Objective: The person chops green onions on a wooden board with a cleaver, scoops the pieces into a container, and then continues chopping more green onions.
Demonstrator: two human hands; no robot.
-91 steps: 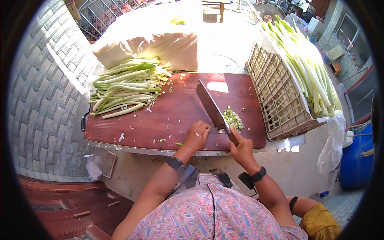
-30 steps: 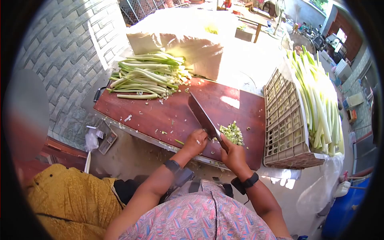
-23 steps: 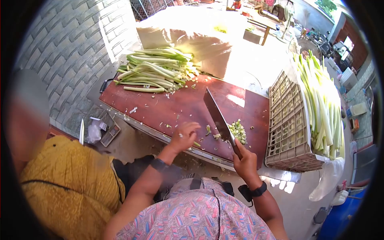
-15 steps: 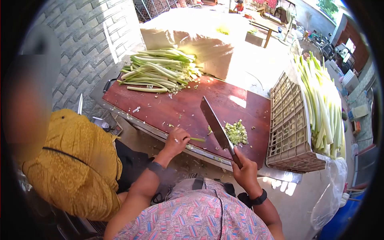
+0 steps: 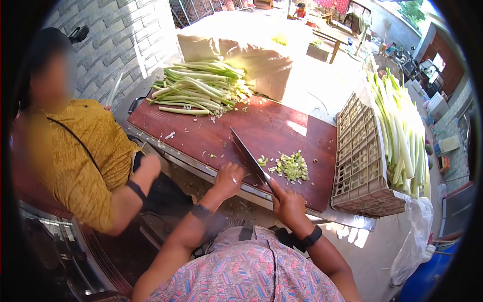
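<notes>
My right hand (image 5: 288, 205) grips the handle of a cleaver (image 5: 249, 157), its long blade slanting up and left over the red-brown board (image 5: 201, 136). My left hand (image 5: 229, 180) is closed at the board's front edge, just left of the blade. A short green onion stalk (image 5: 246, 175) barely shows past its fingertips; the rest is hidden by the fingers. Beyond and to the right of the blade lies a pile of chopped green onion (image 5: 292, 167). Whole green onions (image 5: 201, 88) are heaped at the board's far left.
At the right stands a plastic crate (image 5: 354, 151) with long green onions (image 5: 400, 131) upright in it. A covered box (image 5: 266, 75) stands behind the board. To my left sits a person in a mustard top (image 5: 90, 156), one arm bent. A plastic bag (image 5: 415, 236) hangs below the crate.
The cleaver and my right hand have moved left, bringing the blade close to my left hand. My left hand has shifted slightly right. The person beside me has leaned back, and their forearm now shows.
</notes>
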